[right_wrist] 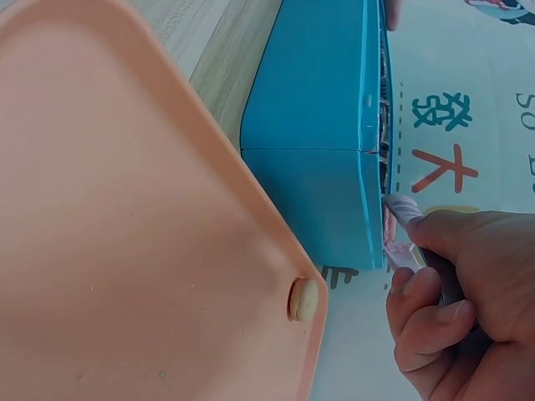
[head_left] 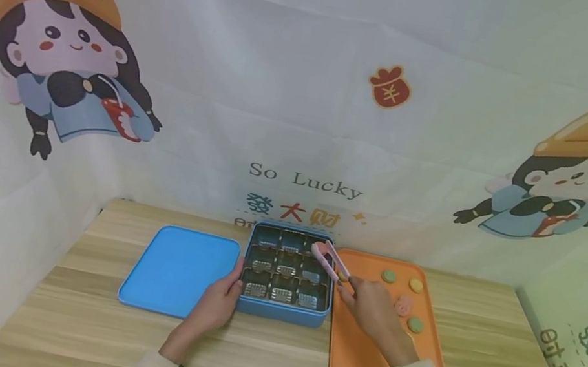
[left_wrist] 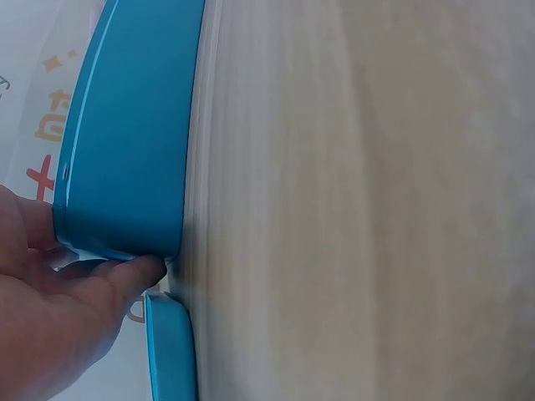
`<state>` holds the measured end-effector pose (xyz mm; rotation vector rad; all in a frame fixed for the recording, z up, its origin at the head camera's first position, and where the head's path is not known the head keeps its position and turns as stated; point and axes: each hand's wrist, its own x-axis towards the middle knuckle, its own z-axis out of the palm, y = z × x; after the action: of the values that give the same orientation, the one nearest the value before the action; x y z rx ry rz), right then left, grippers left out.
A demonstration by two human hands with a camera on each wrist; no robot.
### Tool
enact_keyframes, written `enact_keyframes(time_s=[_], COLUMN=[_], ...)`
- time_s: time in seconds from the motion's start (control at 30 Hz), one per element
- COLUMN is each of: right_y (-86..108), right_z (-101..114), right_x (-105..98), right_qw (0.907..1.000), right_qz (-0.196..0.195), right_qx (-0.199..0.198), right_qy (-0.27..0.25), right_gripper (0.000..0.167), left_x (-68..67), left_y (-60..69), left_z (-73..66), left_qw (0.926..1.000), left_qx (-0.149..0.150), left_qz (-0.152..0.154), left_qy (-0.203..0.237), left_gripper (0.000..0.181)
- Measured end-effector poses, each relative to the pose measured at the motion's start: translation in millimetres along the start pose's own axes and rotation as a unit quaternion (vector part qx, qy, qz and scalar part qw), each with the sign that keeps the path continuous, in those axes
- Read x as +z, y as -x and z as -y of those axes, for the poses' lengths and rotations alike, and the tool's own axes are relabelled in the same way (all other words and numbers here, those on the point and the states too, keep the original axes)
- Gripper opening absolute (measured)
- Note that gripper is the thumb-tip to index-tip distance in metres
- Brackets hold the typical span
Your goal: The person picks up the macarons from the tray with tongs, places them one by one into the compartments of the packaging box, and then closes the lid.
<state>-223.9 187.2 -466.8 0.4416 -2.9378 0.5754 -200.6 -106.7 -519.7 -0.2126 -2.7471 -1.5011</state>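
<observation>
My right hand [head_left: 375,309] grips pink tongs [head_left: 330,259] over the back right compartment of a blue tin [head_left: 280,312]. Between the tong tips is a small pink piece [right_wrist: 389,224], perhaps a macaron, partly hidden by the tin's rim. Inside the tin, a clear divided insert [head_left: 287,267] makes rows of compartments. The tin's left side is held by my left hand [head_left: 217,301], thumb at the rim and fingers low on the wall in the left wrist view. Right of the tin, an orange tray [head_left: 358,352] carries several macarons, among them a green one [head_left: 388,276] and a pink one [head_left: 403,306].
A blue lid [head_left: 178,271] lies flat on the wooden table [head_left: 72,302], left of the tin. A yellow macaron [right_wrist: 304,299] sits by the tray's rim near the tin. The printed cloth [head_left: 214,97] rises close behind the tin and tray.
</observation>
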Motion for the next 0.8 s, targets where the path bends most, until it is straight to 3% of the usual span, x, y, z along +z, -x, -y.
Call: enact_keyframes(time_s=[0.47,0.8], right_y=[2.1,11.9], right_z=[-4.8,-23.0], right_x=[-0.8,-7.9], right_qw=[0.9998,0.9978], right_qz=[-0.003,-0.061], right_qx=[0.018,0.017], right_qy=[-0.004,0.019], right_gripper=[0.021,0.020], left_x=[1.3,3.1], left_y=[0.0,-0.2], left_z=[0.5,1.7], left_qw=[0.9999,0.9999], left_qx=[-0.009,-0.011], left_qz=[-0.001,0.001], left_qy=[-0.005,0.002], left_gripper=[0.052,0.052])
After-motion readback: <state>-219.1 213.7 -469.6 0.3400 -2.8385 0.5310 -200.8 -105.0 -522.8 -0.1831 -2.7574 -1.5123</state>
